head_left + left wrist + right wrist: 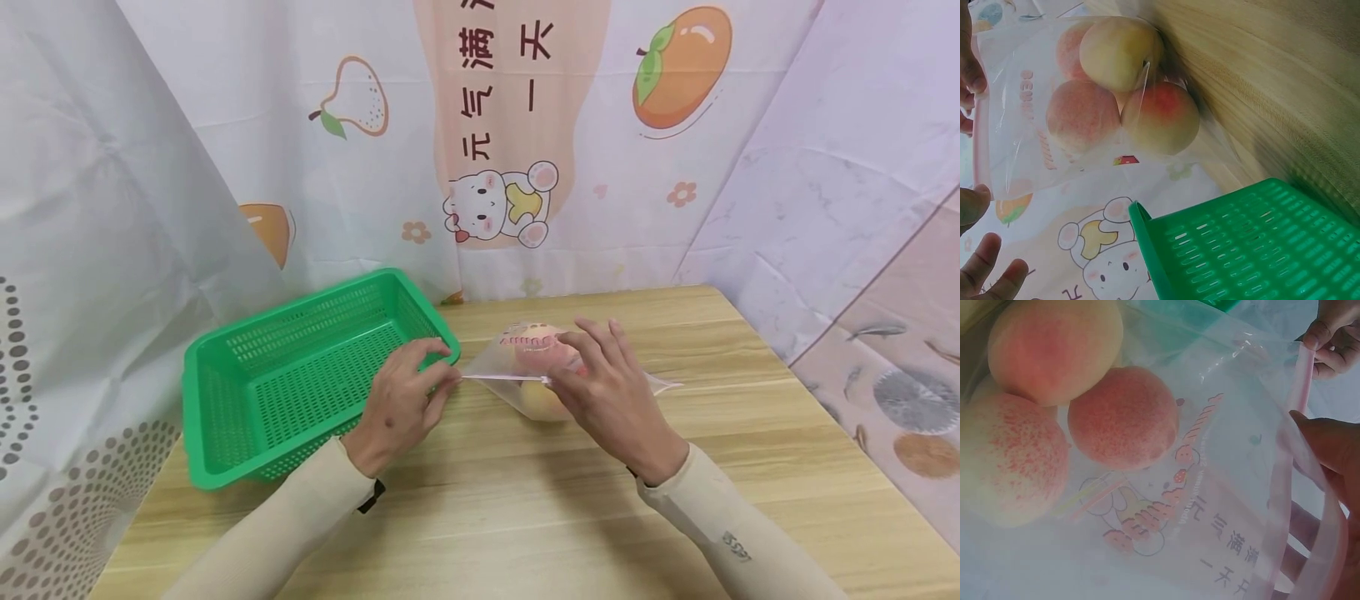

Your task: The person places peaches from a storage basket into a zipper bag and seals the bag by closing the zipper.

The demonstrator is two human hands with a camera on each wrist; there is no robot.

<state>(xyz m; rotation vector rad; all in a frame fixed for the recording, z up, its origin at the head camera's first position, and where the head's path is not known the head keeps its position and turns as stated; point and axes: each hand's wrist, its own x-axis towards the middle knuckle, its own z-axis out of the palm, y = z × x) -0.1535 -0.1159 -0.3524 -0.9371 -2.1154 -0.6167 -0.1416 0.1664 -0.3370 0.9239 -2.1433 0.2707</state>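
Note:
A clear zip bag [491,360] with pink print and a pink-edged mouth stands over the wooden table, its opening toward me. Several peaches [1084,115] lie together in its lower part, yellow with red blush. At the left end of the zip strip [502,377], my left hand [408,387] pinches the corner between thumb and finger. My right hand [611,396] grips the strip farther right, its other fingers raised over the bag. In the right wrist view, the right thumb [1319,434] presses at the pink strip while some fingers show through the plastic behind it.
A green plastic basket [197,408] with slotted sides stands on the left of the table [480,517], close by my left hand. Behind the table hangs a printed curtain [360,183] with fruit and a cartoon figure. The table's right edge slopes away beside another patterned cloth [892,333].

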